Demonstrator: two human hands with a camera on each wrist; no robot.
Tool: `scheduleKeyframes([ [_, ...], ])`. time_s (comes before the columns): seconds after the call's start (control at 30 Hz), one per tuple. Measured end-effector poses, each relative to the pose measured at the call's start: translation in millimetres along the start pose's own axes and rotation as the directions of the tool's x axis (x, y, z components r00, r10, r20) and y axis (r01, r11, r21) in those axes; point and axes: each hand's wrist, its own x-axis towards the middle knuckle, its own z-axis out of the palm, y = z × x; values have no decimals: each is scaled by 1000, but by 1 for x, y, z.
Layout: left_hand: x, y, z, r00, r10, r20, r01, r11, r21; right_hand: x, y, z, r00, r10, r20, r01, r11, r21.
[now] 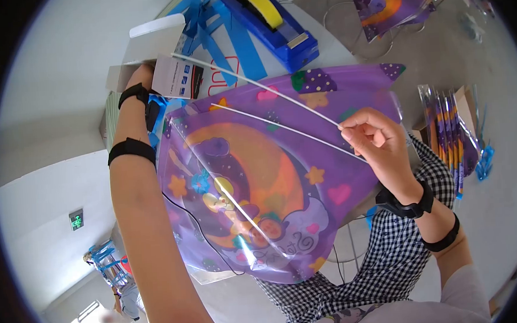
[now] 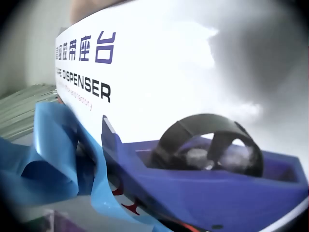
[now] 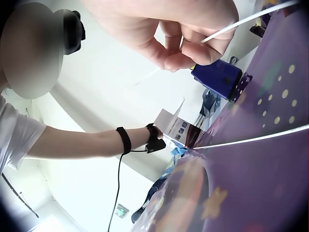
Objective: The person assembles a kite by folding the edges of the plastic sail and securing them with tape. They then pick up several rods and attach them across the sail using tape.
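Note:
My right hand (image 1: 377,143) pinches the end of a thin white rod (image 1: 266,90) between thumb and fingertips, above a purple printed sheet (image 1: 352,162) with a moon, stars and hearts. In the right wrist view the same hand (image 3: 178,38) holds the rod (image 3: 251,20). A second white rod (image 1: 286,130) lies on the sheet, and a third (image 1: 225,189) runs across the moon picture. My left hand (image 1: 143,74) reaches into an open white box (image 1: 172,78); its fingers are hidden. The left wrist view shows the box's printed side (image 2: 145,87).
A blue tape dispenser (image 1: 281,31) with yellow core stands beyond the sheet, beside blue strips (image 1: 241,45). Several wrapped purple items (image 1: 447,128) are at the right, more printed sheets (image 1: 387,2) at the top right. A black cable (image 1: 194,220) crosses the sheet's left edge.

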Motion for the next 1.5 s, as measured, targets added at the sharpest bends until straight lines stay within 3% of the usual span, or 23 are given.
scheduleKeyframes([
  [0.03,3,-3,0,1000,-14,10,14,999,-35,0,0,1,1000,15,12,-15,1000,9],
  [0.1,0,6,-3,998,39,-43,-36,996,76,0,4,1,1000,0,18,1,1000,-10],
  [0.23,-37,36,-9,969,56,-239,20,952,305,-1,7,1,1000,-10,7,10,1000,-27],
  [0.33,-50,42,-19,977,35,-211,28,957,288,-2,7,-1,1000,-7,1,7,999,-48],
  [0.43,-62,42,-24,949,112,-296,-39,970,241,1,11,1,999,-37,-25,36,999,-35],
  [0.53,-74,54,-39,960,-38,-278,29,999,-35,3,16,2,999,-41,-19,41,999,-7],
  [0.63,-90,62,-48,910,-37,-413,-64,971,-229,5,14,6,1000,-24,-11,23,999,-22],
  [0.8,-117,63,-59,898,-102,-428,-222,734,-642,8,12,14,994,-109,8,109,994,-13],
  [0.87,-151,77,-63,901,-150,-408,-267,548,-793,5,6,17,986,-164,27,164,986,12],
  [0.9,-178,91,-65,912,-124,-391,-319,386,-866,1,2,16,977,-208,37,208,978,12],
  [1.0,-290,138,-61,949,-22,-314,-312,84,-947,-30,-34,11,945,-321,53,322,947,-9],
  [1.07,-373,166,-53,956,30,-291,-288,-66,-955,-72,-66,9,913,-400,75,403,914,-32],
  [1.17,-470,188,-38,917,152,-369,-336,-204,-920,-148,-102,-8,890,-438,128,455,874,-169],
  [1.27,-542,210,-26,894,81,-440,-413,-227,-882,-218,-108,-26,906,-398,144,421,880,-220],
  [1.5,-628,229,-4,778,-106,-620,-629,-105,-771,-322,-112,-25,910,-400,106,413,857,-308],
])
